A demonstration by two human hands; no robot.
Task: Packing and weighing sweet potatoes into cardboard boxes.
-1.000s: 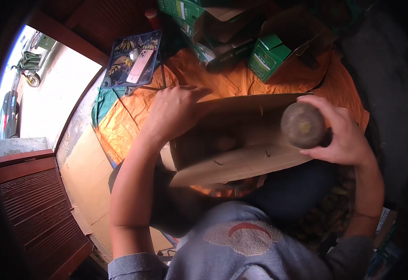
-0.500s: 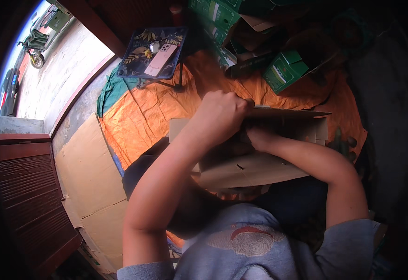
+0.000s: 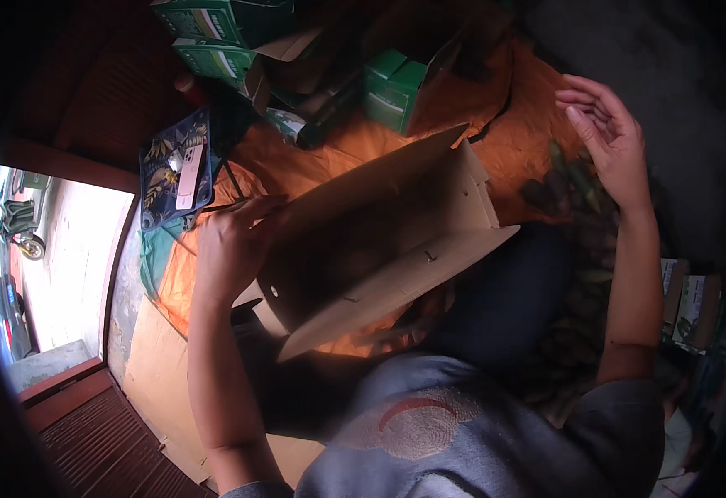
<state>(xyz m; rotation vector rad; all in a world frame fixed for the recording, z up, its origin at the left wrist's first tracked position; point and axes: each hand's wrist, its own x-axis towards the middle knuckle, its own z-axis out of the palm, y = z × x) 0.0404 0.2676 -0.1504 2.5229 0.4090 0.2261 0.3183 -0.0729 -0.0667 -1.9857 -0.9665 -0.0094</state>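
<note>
- I see the left hand (image 3: 234,245) closed at the left end of the cardboard carton (image 3: 404,282), fingers bent over its far flap, probably to steady it and keep the mouth wide.
- The right hand (image 3: 616,158) is bare of any load, raised over the tarpaulin's right edge, palm half open, fingers loosely curved, well apart from the carton.
- The carton sits slantwise before the person's knees, flaps spread; that angle seems to give an easy reach inside. Its floor is too dark for me to tell the contents.
- Below the right hand, long greenish-brown vegetables (image 3: 579,170) lie at the right edge of the orange tarpaulin (image 3: 537,91), which presumably keeps dirt off.
- Toward the tarpaulin's far edge stands an opened green carton (image 3: 392,87), perhaps parked there out of the way.
- Beyond the left hand, a pink phone (image 3: 188,177) lies along the right edge of a folding table (image 3: 157,199), raised off the ground, likely for safety.
</note>
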